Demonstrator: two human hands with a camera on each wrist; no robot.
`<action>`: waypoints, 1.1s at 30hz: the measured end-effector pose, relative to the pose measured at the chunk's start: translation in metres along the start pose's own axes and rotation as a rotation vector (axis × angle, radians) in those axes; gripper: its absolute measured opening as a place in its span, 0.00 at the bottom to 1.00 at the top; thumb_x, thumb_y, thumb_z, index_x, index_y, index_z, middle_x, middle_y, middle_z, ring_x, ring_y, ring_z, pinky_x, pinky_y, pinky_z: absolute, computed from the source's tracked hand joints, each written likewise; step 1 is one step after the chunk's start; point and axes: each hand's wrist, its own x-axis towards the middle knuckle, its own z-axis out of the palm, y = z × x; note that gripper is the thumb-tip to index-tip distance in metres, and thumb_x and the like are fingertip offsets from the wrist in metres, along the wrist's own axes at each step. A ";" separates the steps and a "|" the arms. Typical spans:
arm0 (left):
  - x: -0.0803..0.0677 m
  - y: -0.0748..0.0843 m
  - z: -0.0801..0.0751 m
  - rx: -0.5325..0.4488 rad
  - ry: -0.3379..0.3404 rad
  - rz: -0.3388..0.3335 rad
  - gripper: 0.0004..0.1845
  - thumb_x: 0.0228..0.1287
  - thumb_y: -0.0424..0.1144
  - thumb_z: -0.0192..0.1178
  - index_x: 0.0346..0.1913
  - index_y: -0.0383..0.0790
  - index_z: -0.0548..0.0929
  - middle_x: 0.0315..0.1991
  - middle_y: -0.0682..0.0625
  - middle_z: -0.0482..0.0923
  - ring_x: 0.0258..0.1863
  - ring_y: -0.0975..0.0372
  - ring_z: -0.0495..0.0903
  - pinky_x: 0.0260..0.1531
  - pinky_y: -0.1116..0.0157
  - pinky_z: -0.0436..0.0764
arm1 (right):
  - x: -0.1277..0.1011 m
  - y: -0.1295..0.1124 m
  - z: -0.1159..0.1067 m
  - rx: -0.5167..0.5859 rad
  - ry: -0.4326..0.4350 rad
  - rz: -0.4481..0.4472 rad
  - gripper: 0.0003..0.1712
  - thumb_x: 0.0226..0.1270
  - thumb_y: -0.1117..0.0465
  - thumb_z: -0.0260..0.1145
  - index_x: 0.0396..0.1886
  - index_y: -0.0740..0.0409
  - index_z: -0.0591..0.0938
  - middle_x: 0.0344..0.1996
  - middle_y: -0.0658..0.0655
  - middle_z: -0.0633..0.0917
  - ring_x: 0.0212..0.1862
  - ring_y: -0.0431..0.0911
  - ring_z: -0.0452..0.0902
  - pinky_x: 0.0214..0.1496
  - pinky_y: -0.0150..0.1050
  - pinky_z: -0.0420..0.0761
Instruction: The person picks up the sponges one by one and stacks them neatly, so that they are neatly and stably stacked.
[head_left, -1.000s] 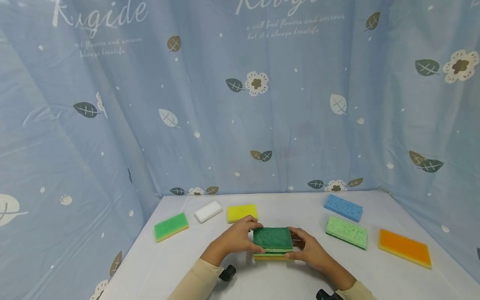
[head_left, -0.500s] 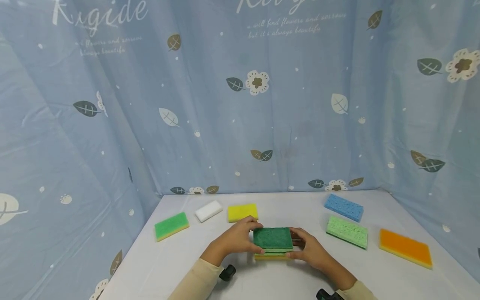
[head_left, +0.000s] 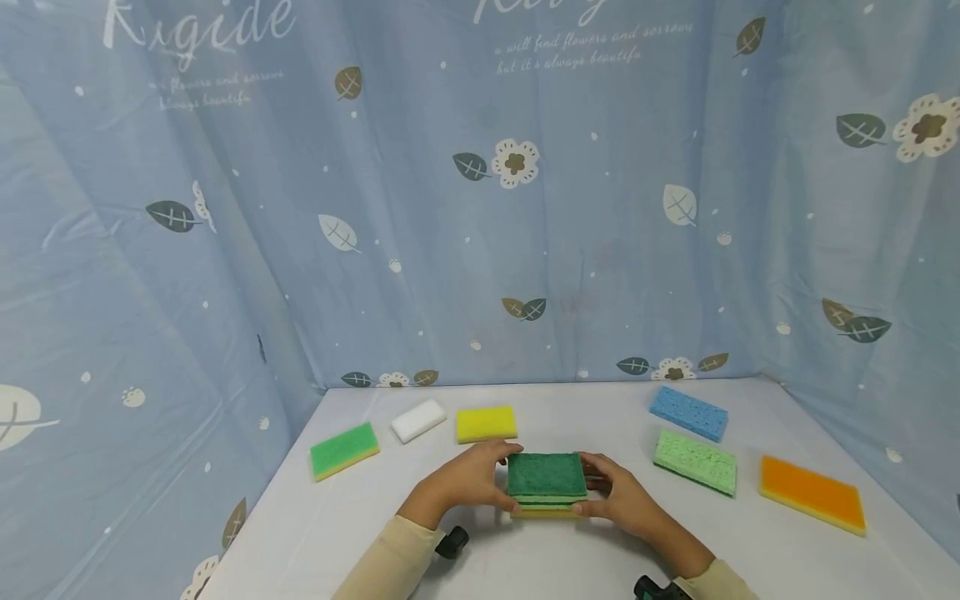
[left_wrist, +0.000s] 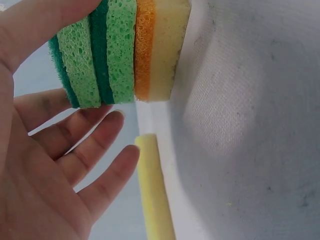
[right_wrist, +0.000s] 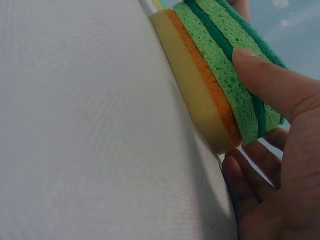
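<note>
Thumb and fingers of the right hand [head_left: 621, 497] grip one end of a rectangular stack of green and orange-yellow sponges [head_left: 546, 475], its long side running hand to hand. The left hand [head_left: 472, 481] flanks the other end, equally near; whether it grips is unclear, its thumb tip cropped in the left wrist view.

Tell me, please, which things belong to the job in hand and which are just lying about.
Apparently in the job, stacked:
top green sponge
middle green sponge
bottom sponge

Seemingly lying about:
green-and-yellow sponge
white block
yellow sponge
blue sponge
light-green sponge
orange sponge
</note>
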 end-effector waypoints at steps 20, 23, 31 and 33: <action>-0.003 -0.015 -0.002 -0.075 -0.080 -0.056 0.54 0.40 0.57 0.79 0.72 0.42 0.66 0.57 0.56 0.74 0.54 0.61 0.74 0.51 0.63 0.76 | -0.003 -0.001 0.001 0.091 0.006 -0.058 0.47 0.60 0.62 0.73 0.74 0.61 0.59 0.65 0.65 0.68 0.64 0.61 0.66 0.60 0.44 0.74; -0.006 -0.024 -0.004 -0.083 -0.074 -0.092 0.52 0.41 0.55 0.79 0.71 0.42 0.68 0.57 0.55 0.76 0.55 0.61 0.73 0.53 0.61 0.75 | -0.004 -0.002 0.002 0.115 0.007 -0.066 0.44 0.62 0.65 0.71 0.74 0.62 0.59 0.65 0.65 0.67 0.64 0.62 0.66 0.59 0.44 0.75; -0.004 -0.047 -0.022 -0.151 0.052 -0.184 0.40 0.52 0.52 0.74 0.67 0.40 0.73 0.56 0.49 0.77 0.53 0.57 0.75 0.50 0.56 0.77 | -0.004 -0.003 0.000 0.098 0.012 -0.083 0.38 0.67 0.64 0.66 0.74 0.55 0.61 0.66 0.65 0.67 0.64 0.63 0.66 0.59 0.48 0.74; -0.002 -0.051 -0.027 -0.183 0.091 -0.203 0.39 0.54 0.50 0.73 0.67 0.39 0.73 0.56 0.48 0.76 0.54 0.55 0.75 0.50 0.54 0.76 | -0.004 -0.003 -0.001 0.084 0.011 -0.076 0.38 0.68 0.63 0.66 0.74 0.54 0.62 0.66 0.64 0.67 0.64 0.62 0.66 0.59 0.47 0.74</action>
